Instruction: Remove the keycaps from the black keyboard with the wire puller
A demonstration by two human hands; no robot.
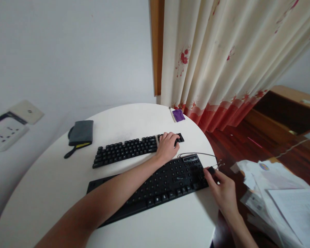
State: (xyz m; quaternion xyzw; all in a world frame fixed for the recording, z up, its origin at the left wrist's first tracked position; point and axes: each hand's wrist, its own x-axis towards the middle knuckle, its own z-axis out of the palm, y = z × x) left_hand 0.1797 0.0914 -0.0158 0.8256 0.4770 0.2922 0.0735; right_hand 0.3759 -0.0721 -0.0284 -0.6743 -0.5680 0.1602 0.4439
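My left hand [166, 148] reaches across to the right end of a block of loose black keycaps [126, 150], laid out in rows like a keyboard. Its thumb and index finger are bent around a dark keycap there; the other fingers rest on the caps. Below lies a black keyboard [167, 182] with most keys stripped off, its bottom row still capped, partly hidden under my left forearm. At the keyboard's right end, my right hand [223, 193] pinches a small black piece with thin wires, which looks like a wire keycap puller [211, 170].
A grey pouch [80, 132] with a strap lies at the table's left. A purple cloth [178, 115] and a thin stick [172, 114] are at the far edge. The keyboard cable [198, 153] runs off right. Papers and plastic bags [281, 203] sit beside the white table [134, 119].
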